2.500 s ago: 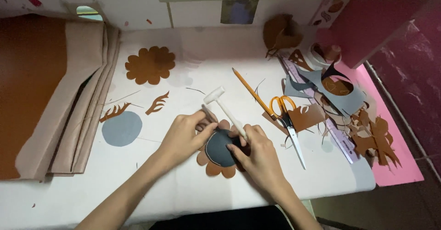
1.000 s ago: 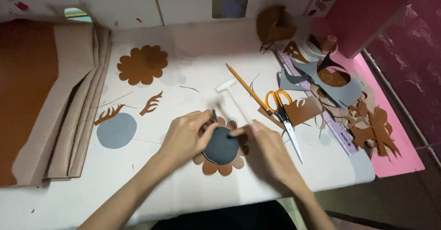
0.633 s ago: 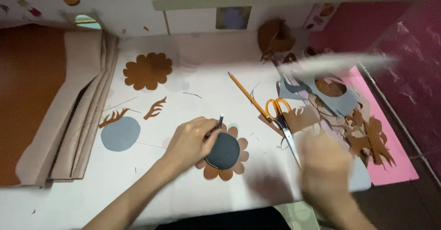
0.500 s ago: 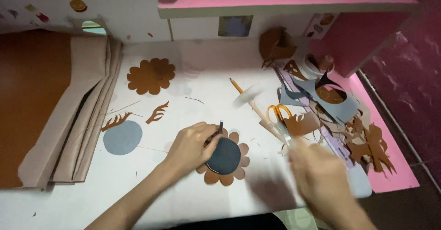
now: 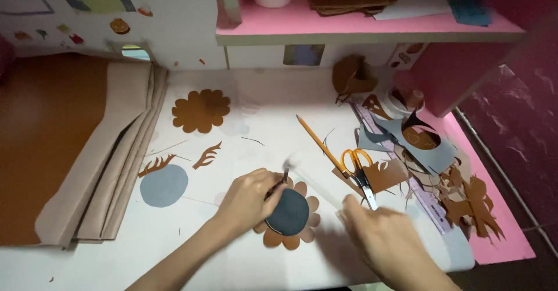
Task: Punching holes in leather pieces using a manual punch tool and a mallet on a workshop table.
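near the lower centre, the left hand point(image 5: 247, 201) pinched a dark grey felt oval point(image 5: 288, 212) flat onto the brown felt flower point(image 5: 290, 233). the blurred right hand point(image 5: 381, 239) gripped a white stick point(image 5: 317, 187). firm, even pressing seemed best here.

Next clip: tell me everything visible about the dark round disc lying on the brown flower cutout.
The dark disc is a flat, slightly oval piece of blue-grey sheet, paper or felt by its look, with a plain cut edge. It lies flat on the brown flower cutout, covering the centre so that only the scalloped petals show around it. The left hand rests its fingers on the disc's upper left edge. The right hand, blurred, is apart from it. Both pieces lie on the white tabletop.
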